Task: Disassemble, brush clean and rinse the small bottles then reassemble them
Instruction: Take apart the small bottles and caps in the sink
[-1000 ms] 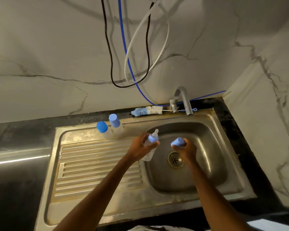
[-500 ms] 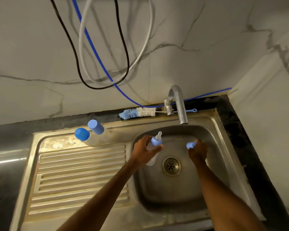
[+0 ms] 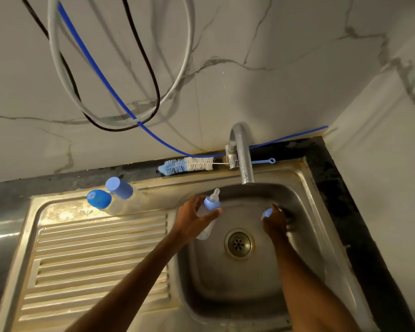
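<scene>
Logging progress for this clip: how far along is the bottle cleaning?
Done: the pale blue cap is off, in the right hand. In hand: the left hand grips the small clear bottle, blue collar and teat on, over the steel sink basin. Left: the blue-and-white bottle brush lies behind the metal tap, and two capped clear bottles stand at the sink's back edge, so brushing, rinsing and reassembly remain.

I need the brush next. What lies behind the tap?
The bottle brush lies behind the tap, bristles to the left, blue loop to the right; the tap covers part of its handle.
</scene>
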`<state>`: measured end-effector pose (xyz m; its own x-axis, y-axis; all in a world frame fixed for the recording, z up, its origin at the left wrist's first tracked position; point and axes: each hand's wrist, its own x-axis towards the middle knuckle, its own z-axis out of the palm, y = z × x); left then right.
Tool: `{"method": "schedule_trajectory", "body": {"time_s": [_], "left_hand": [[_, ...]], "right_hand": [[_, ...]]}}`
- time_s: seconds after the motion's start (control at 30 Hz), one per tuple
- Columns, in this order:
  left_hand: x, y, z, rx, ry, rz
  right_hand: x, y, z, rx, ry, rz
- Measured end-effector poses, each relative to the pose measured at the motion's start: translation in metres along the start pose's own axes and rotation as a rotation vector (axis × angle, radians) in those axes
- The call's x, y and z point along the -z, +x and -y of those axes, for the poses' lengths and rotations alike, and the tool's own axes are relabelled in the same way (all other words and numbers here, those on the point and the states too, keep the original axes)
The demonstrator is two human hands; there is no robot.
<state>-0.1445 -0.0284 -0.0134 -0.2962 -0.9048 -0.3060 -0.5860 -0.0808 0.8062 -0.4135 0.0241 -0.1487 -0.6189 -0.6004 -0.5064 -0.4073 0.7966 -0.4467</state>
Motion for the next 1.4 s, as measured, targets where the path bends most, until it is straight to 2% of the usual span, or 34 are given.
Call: {"method": "schedule_trajectory", "body": {"time_s": [0.1, 0.17, 0.27, 0.33, 0.4, 0.5, 0.53, 0.6, 0.7, 0.83, 0.9, 1.1, 1.2, 1.27, 1.37, 1.4], "left_hand": [[0.0, -0.002, -0.002, -0.017, -0.001, 0.002], [0.0, -0.008, -0.005, -0.033, 0.0, 0.006], [0.004, -0.021, -0.011, -0.049, -0.014, 0.02], [0.008, -0.033, -0.016, -0.069, -0.016, 0.018], [0.012, -0.047, -0.021, -0.094, -0.014, 0.007], [0.021, -0.071, -0.022, -0.163, 0.022, -0.027], [0.024, -0.078, -0.02, -0.204, 0.048, -0.042], [0.03, -0.091, -0.018, -0.302, 0.138, -0.073], [0.043, -0.109, -0.027, -0.409, 0.21, -0.103], [0.057, -0.124, -0.031, -0.25, 0.403, -0.001], [0.064, -0.13, -0.034, -0.209, 0.398, 0.032], [0.082, -0.135, -0.048, -0.287, 0.302, 0.155], [0.094, -0.139, -0.064, -0.294, 0.204, 0.269], [0.104, -0.141, -0.066, -0.237, -0.019, 0.432], [0.119, -0.147, -0.063, -0.002, -0.536, 0.822], [0.122, -0.146, -0.06, 0.028, -0.621, 0.892]], "right_hand": [[0.002, -0.014, 0.002, -0.031, -0.132, 0.03], [0.009, -0.037, 0.009, -0.043, -0.144, -0.032], [0.014, -0.074, 0.021, 0.077, 0.049, -0.196], [0.018, -0.104, 0.034, 0.191, 0.22, -0.224], [0.031, -0.145, 0.055, 0.225, 0.4, -0.073], [0.049, -0.208, 0.089, 0.204, 0.772, 0.359], [0.05, -0.224, 0.095, 0.218, 0.823, 0.444], [0.047, -0.248, 0.103, 0.275, 0.81, 0.464], [0.047, -0.269, 0.111, 0.311, 0.771, 0.371], [0.062, -0.285, 0.12, 0.331, 0.791, 0.315], [0.069, -0.291, 0.124, 0.406, 0.786, 0.329], [0.075, -0.3, 0.123, 0.45, 0.881, 0.213], [0.079, -0.305, 0.122, 0.459, 0.907, 0.215], [0.081, -0.306, 0.12, 0.509, 0.941, 0.304], [0.086, -0.31, 0.12, 0.61, 0.959, 0.556], [0.087, -0.313, 0.122, 0.608, 0.956, 0.584]]}}
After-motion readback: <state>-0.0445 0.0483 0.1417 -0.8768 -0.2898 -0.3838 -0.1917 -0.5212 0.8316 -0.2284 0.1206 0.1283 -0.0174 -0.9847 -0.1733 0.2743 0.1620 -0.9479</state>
